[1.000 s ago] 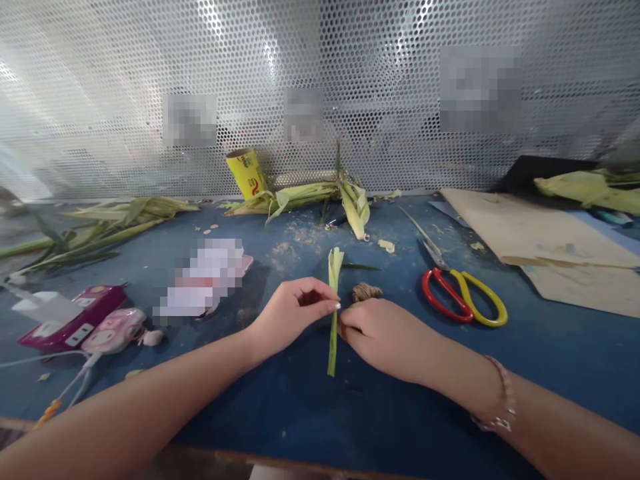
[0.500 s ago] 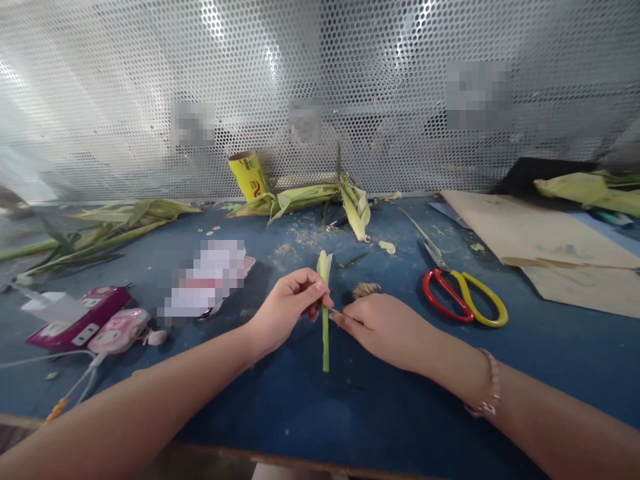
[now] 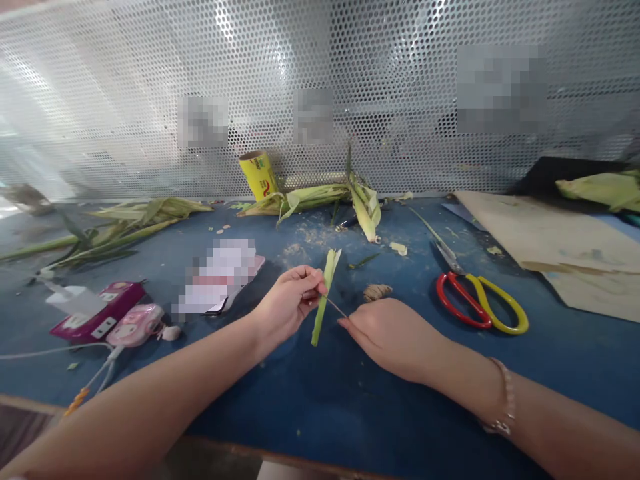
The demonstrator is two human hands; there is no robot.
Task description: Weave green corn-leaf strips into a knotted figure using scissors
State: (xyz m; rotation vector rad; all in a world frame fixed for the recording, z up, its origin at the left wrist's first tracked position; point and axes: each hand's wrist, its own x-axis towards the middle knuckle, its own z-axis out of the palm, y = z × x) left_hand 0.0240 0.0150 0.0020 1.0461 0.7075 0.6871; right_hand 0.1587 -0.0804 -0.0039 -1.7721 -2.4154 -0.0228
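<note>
My left hand [image 3: 290, 303] pinches a narrow green leaf strip [image 3: 324, 297] and holds it tilted above the blue table [image 3: 320, 400]. My right hand [image 3: 387, 333] is closed on a thin string [image 3: 336, 307] that runs from its fingertips up to the strip. A small ball of brown twine [image 3: 377, 291] lies just behind my right hand.
Red and yellow scissors [image 3: 477, 303] lie to the right. Corn husks [image 3: 320, 197] and a yellow roll [image 3: 259, 175] rest against the perforated metal wall. More leaves [image 3: 115, 223] lie at the left. A purple and pink power strip [image 3: 107, 320] sits front left. Brown cardboard [image 3: 555, 243] lies at the right.
The leaf strip has tilted to the right at its top and lifted a little. My right hand has drawn back from it, and the string between them now shows.
</note>
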